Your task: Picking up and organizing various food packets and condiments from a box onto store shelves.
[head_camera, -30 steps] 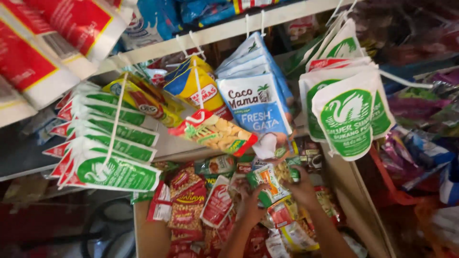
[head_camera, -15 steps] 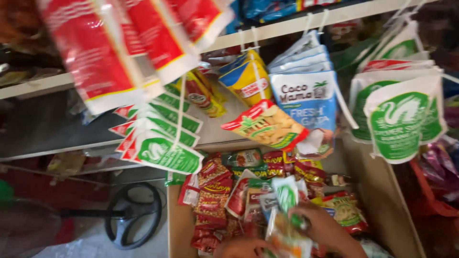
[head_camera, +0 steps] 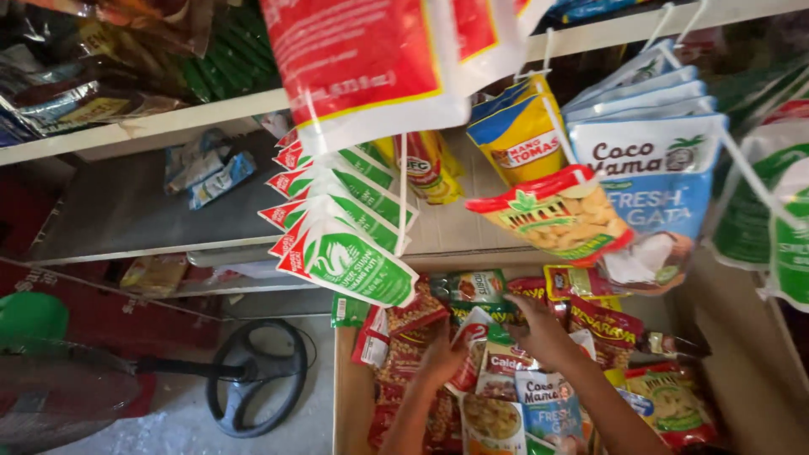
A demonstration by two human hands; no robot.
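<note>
Both your hands are now sinking into the cardboard box [head_camera: 341, 396] of snack packets at six o'clock: left hand [head_camera: 440, 358] pressing flat on red packets [head_camera: 410, 371], right hand [head_camera: 543, 333] spreading open over sachets, the packet you were lifting earlier gone, green-and-white pouches [head_camera: 350, 253] dangling at eleven.

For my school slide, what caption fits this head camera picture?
Two bare hands, left hand and right hand, rest on snack packets in a cardboard box under hanging pouches.
</note>
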